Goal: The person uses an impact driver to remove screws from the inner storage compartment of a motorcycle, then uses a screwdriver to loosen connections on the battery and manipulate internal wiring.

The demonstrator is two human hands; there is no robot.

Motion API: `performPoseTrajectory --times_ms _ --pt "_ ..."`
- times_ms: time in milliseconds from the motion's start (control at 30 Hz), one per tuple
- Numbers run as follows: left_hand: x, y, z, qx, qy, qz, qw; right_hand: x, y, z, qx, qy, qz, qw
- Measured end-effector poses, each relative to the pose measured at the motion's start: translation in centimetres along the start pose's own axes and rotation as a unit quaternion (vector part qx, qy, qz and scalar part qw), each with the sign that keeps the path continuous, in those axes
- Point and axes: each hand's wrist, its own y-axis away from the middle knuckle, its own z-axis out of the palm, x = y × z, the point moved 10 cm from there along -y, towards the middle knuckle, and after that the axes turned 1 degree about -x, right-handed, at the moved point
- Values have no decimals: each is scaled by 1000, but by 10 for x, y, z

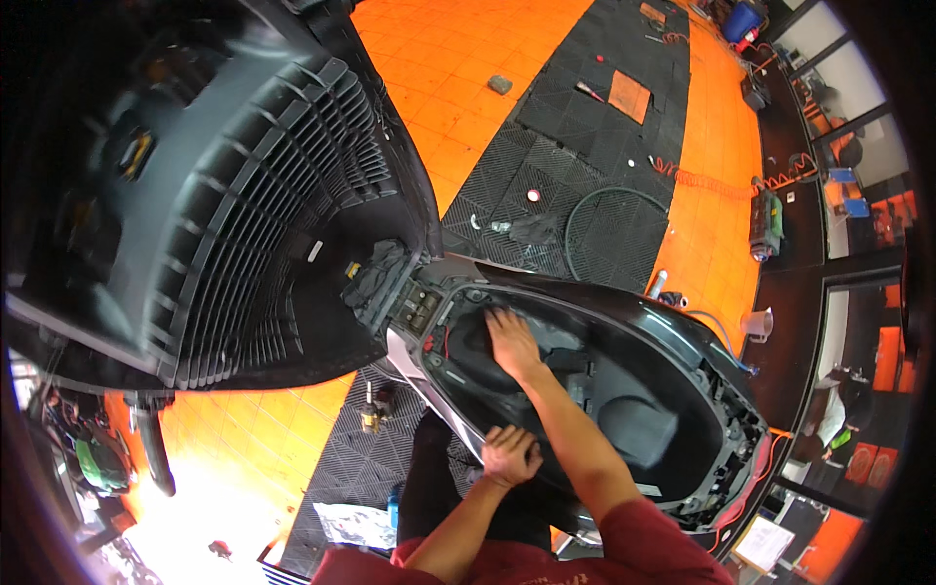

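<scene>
A scooter lies across the view with its seat (292, 244) tipped up at the left, ribbed underside showing. Below the seat hinge (417, 307) opens the black under-seat storage compartment (556, 429). My right hand (512, 341) reaches into the hinge end of this compartment, fingers stretched downward against its dark inner surface; the fingertips are partly hidden. At the near rim, my left hand (510, 454) is closed, fingers curled; whatever it may hold is hidden. A short red wire (447, 341) shows beside the hinge.
Black mats (546, 166) cross an orange floor (458, 58). A hose loop (585, 219) and a red coiled air hose (702, 177) lie beyond the scooter. A brass-coloured part (370, 414) and a plastic bag (351, 524) sit on the near side. A dark workbench (790, 253) runs along the right.
</scene>
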Motion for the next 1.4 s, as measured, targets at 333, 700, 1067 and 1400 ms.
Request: performPoseTrajectory --times_ms 333,700,1067,1400 --pt "-9 -6 3 -32 20 -23 999 53 12 58 -144 63 -48 986" --pt "-10 -10 3 -50 11 -16 999 49 21 34 -71 -20 -15 997" --pt "-10 -9 12 -72 16 -15 997 96 59 63 -150 32 -35 988" --pt "-2 -9 15 -80 11 0 997 2 174 77 -347 100 -210 909"
